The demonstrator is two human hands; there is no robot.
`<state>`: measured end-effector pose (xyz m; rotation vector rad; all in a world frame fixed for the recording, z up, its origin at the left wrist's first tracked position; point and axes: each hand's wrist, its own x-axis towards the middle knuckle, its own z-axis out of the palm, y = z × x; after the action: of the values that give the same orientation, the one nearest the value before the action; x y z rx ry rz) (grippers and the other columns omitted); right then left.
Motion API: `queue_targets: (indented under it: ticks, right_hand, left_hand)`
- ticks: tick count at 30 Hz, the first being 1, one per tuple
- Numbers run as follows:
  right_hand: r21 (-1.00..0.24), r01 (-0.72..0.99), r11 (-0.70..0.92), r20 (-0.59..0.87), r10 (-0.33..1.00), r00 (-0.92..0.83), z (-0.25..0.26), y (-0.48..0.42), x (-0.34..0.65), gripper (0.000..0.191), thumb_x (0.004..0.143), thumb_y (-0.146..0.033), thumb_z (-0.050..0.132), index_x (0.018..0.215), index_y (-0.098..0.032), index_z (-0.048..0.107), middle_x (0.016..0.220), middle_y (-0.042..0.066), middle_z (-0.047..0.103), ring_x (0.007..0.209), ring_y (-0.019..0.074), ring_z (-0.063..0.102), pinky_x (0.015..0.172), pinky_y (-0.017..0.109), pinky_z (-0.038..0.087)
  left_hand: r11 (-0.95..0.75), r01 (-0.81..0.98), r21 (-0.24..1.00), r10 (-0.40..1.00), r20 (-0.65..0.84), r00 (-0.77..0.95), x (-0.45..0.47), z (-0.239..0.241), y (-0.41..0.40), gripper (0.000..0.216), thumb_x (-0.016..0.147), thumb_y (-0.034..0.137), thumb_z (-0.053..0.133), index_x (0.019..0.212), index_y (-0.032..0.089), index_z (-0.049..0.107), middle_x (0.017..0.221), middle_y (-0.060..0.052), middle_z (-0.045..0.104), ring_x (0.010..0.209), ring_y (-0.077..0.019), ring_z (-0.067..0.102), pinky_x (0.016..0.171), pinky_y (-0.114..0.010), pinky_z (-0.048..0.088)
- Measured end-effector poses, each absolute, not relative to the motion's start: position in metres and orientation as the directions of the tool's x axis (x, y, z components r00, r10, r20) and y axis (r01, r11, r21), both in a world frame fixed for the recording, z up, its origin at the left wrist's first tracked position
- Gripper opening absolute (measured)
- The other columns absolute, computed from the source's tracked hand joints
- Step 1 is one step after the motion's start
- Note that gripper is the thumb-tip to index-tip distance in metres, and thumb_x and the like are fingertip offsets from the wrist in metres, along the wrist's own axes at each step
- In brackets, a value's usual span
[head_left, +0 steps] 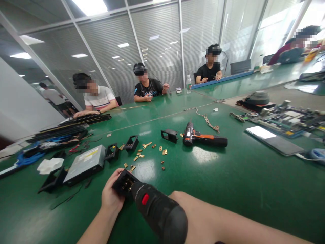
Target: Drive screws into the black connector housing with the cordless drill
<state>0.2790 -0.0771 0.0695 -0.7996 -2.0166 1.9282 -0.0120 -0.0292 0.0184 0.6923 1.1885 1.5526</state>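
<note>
My left hand (110, 193) is closed around a small black plastic bracket (123, 180) held just above the green table (228, 183). A black electric screwdriver (158, 211) with a red button points its tip into that bracket. My right forearm runs in from the lower right behind the tool; the right hand's fingers are hidden by the tool's body. Several small brass pieces (142, 152) lie scattered on the table beyond the bracket.
A second orange-and-black screwdriver (203, 138) lies mid-table. Black brackets (132, 143) and a grey optical drive (85, 162) sit to the left. Circuit boards (286, 118) and a flat panel (274, 139) lie right. Three people sit along the far edge, another at far right.
</note>
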Motion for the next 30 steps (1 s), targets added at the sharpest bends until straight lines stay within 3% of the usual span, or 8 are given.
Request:
queue_targets:
  ticks: [3,6,8,11,18,22,25,30]
  right_hand:
    - [-0.961,0.161,-0.224,-0.257,0.513,-0.819,0.067,-0.078,0.276,0.03,0.056,-0.025,0.081,0.062,-0.018,0.052,0.054,-0.006,0.055,0.046,0.0071,0.048,0.046,0.019,0.036]
    - [-0.84,0.021,-0.542,-0.342,0.5,-0.796,0.057,-0.078,0.273,0.03,0.053,-0.026,0.076,0.072,-0.019,0.053,0.051,-0.003,0.06,0.041,0.0098,0.051,0.045,0.021,0.041]
    - [-0.753,-0.087,-0.653,-0.341,0.499,-0.796,0.046,-0.078,0.271,0.029,0.053,-0.028,0.07,0.074,-0.019,0.053,0.047,-0.002,0.06,0.041,0.012,0.055,0.05,0.025,0.048]
    - [-0.679,-0.228,-0.697,-0.262,0.521,-0.812,0.028,-0.079,0.268,0.03,0.055,-0.029,0.065,0.08,-0.018,0.055,0.047,-0.003,0.06,0.042,0.0128,0.057,0.059,0.03,0.054]
    - [-0.459,-0.437,-0.773,-0.095,0.532,-0.842,0.01,-0.085,0.263,0.026,0.069,-0.032,0.061,0.089,-0.017,0.056,0.052,-0.006,0.055,0.045,0.0111,0.052,0.061,0.032,0.054]
    - [-0.307,-0.48,-0.822,-0.035,0.514,-0.857,0.0,-0.076,0.267,0.027,0.077,-0.036,0.061,0.094,-0.015,0.057,0.056,-0.007,0.051,0.049,0.0095,0.047,0.064,0.032,0.054]
    - [-0.286,-0.444,-0.849,-0.01,0.466,-0.885,-0.008,-0.063,0.273,0.03,0.078,-0.038,0.062,0.095,-0.015,0.058,0.056,-0.007,0.05,0.05,0.0099,0.047,0.066,0.032,0.053]
    - [-0.358,-0.423,-0.833,-0.031,0.463,-0.886,-0.012,-0.055,0.276,0.04,0.078,-0.041,0.06,0.103,-0.01,0.061,0.058,-0.006,0.05,0.051,0.011,0.048,0.067,0.034,0.05]
  left_hand:
    - [-0.008,-0.357,0.934,0.944,-0.111,-0.31,-0.008,0.021,-0.029,0.02,0.066,0.028,0.072,0.082,0.016,0.069,0.075,-0.007,0.071,0.066,-0.0241,0.066,0.06,-0.033,0.055]
    - [-0.023,-0.369,0.929,0.94,-0.105,-0.325,-0.009,0.021,-0.025,0.024,0.059,0.02,0.069,0.083,0.016,0.069,0.074,-0.006,0.071,0.066,-0.024,0.066,0.059,-0.033,0.055]
    - [-0.046,-0.379,0.924,0.936,-0.093,-0.339,-0.011,0.018,-0.021,0.028,0.056,0.018,0.066,0.083,0.017,0.069,0.074,-0.005,0.07,0.065,-0.0226,0.065,0.06,-0.032,0.055]
    - [-0.079,-0.391,0.917,0.934,-0.069,-0.35,-0.016,0.014,-0.017,0.028,0.054,0.017,0.062,0.082,0.018,0.068,0.073,-0.003,0.069,0.065,-0.0206,0.064,0.061,-0.031,0.055]
    - [-0.157,-0.392,0.906,0.936,0.01,-0.351,-0.018,0.008,-0.013,0.032,0.051,0.018,0.059,0.082,0.018,0.068,0.081,-0.005,0.071,0.077,-0.0236,0.067,0.07,-0.035,0.056]
    - [-0.16,-0.383,0.91,0.938,0.019,-0.347,-0.017,0.008,-0.009,0.035,0.05,0.019,0.059,0.084,0.017,0.07,0.079,-0.006,0.072,0.077,-0.0249,0.067,0.07,-0.035,0.055]
    - [-0.141,-0.384,0.913,0.941,0.003,-0.339,-0.017,0.01,-0.006,0.035,0.051,0.02,0.062,0.085,0.017,0.071,0.078,-0.006,0.072,0.075,-0.0249,0.067,0.069,-0.035,0.055]
    - [-0.087,-0.394,0.915,0.947,-0.046,-0.317,-0.018,0.012,-0.006,0.036,0.052,0.019,0.065,0.086,0.015,0.074,0.081,-0.007,0.074,0.075,-0.0249,0.068,0.067,-0.033,0.054]
